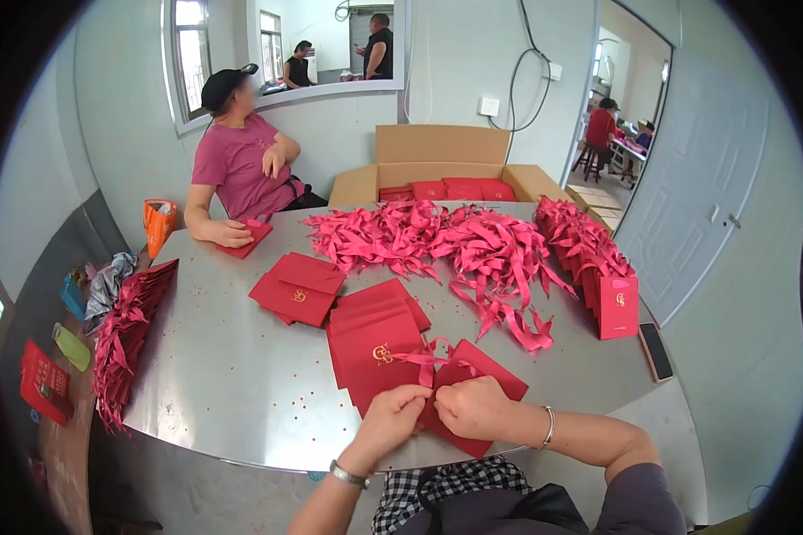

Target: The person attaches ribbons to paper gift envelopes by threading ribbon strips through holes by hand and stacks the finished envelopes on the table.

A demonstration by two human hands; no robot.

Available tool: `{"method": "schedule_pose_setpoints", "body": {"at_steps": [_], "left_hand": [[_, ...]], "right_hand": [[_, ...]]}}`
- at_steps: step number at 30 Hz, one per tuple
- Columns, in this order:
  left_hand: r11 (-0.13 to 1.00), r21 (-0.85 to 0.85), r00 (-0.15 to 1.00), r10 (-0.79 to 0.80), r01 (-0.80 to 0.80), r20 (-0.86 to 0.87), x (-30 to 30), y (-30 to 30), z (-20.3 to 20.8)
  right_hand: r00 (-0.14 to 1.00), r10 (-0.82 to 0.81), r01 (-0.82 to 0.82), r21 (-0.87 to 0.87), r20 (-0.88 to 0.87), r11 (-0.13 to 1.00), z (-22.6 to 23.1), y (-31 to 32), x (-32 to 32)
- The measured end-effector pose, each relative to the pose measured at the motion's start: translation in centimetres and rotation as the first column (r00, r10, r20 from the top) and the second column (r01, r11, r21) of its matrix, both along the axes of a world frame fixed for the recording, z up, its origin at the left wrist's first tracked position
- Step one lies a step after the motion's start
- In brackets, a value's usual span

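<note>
A flat red paper bag [491,361] lies slantwise at the table's near edge, with a pink ribbon [430,358] looped at its upper left side. My left hand [394,417] pinches the bag's left edge with thumb and fingers. Knuckles up, my right hand [477,408] is closed over the same bag, close to my left fingertips. What its fingers grip is hidden beneath them. Just left of and under my work is a fanned stack of red bags [366,334] with gold emblems. Another small pile of red bags [296,294] sits beyond it.
Heaped pink ribbons [491,245] cover the table's far side. Rows of ribboned bags stand at the right [617,308] and left [138,330] edges. A phone [656,352] lies by the right edge. Across sits a person [245,165], one hand on red bags, beside an open carton [442,147].
</note>
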State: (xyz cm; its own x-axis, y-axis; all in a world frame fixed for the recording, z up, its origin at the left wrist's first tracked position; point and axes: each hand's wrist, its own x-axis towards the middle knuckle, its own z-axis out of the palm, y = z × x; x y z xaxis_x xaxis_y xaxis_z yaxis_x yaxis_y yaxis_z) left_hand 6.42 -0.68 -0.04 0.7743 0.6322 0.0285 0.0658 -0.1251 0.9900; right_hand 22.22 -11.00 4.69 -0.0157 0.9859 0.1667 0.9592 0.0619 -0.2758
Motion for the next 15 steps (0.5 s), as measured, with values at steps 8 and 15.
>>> {"method": "schedule_pose_setpoints", "body": {"at_steps": [8,15], "left_hand": [[0.807,0.462,0.902,-0.189,0.367,-0.387,0.0,2.4,5.3],[0.548,0.806,0.967,-0.024,0.225,-0.253,-0.4,1.2,4.2]], "right_hand": [[0.963,0.168,-0.244,0.417,0.210,0.876,-1.2,-0.6,-0.1],[0.977,0.120,-0.166,0.270,0.179,0.948,-0.6,-0.6,-0.3]]}}
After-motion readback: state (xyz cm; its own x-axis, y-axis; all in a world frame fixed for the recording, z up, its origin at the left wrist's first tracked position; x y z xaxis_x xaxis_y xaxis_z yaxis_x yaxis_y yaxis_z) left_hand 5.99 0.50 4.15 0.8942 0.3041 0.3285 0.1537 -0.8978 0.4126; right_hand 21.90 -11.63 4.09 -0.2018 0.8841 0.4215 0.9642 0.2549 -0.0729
